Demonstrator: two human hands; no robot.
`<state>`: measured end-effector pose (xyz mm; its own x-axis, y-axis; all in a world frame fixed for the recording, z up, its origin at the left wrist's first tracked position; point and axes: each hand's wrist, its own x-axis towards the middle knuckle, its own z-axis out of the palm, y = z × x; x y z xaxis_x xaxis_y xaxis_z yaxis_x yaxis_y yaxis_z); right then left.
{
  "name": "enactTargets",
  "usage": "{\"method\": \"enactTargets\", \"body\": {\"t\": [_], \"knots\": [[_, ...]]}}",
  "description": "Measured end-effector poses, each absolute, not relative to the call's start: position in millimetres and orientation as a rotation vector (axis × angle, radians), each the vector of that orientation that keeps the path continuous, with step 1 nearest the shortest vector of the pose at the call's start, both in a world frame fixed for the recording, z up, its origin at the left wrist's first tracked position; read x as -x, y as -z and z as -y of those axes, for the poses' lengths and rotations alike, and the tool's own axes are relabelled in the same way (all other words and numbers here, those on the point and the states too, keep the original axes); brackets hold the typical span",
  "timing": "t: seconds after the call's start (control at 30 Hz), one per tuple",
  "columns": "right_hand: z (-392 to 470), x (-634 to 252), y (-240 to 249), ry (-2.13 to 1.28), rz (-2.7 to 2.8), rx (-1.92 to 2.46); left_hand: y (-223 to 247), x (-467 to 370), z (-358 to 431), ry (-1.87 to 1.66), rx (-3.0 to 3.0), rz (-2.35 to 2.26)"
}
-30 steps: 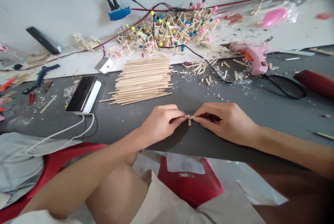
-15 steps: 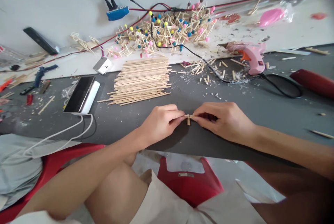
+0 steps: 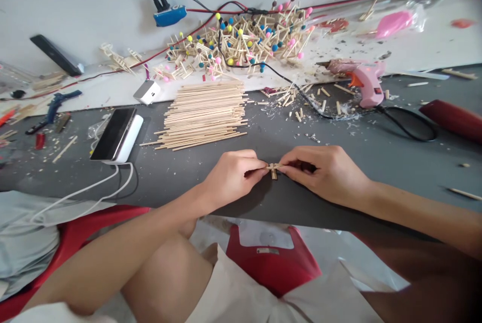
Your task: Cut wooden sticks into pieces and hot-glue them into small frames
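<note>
You have two bare hands, left hand and right hand, one small cross-shaped wooden piece, one pink plastic glue gun, one black-screened phone, one blue plastic power socket, and uncountably many pale wooden sticks.

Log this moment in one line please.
left hand: pinching stick piece | right hand: pinching its other end | glue gun: lying on table

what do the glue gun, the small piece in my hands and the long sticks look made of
Glue gun: probably plastic, smooth pink body.
Small piece: likely wood, pale and tan, unpainted.
Long sticks: seemingly bare wood or bamboo, pale and matt.
</note>
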<state>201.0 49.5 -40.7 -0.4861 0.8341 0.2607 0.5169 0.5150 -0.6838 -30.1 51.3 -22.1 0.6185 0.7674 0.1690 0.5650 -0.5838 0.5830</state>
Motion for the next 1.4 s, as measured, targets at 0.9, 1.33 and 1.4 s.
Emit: {"method": "enactTargets", "body": {"t": [0.9,1.33,1.4], "knots": [[-48.8,-203.6,34.7,-0.845,2.164,1.104,18.5,27.5,-51.8,-0.563,-2.335,-1.095],[-48.6,-202.6,31.7,-0.778,2.202,1.020,18.8,27.3,-51.0,-0.582,-2.326,-1.092],[-49.0,-202.7,31.9,-0.786,2.204,1.013,18.3,27.1,-50.9,-0.578,-2.326,-1.091]]}}
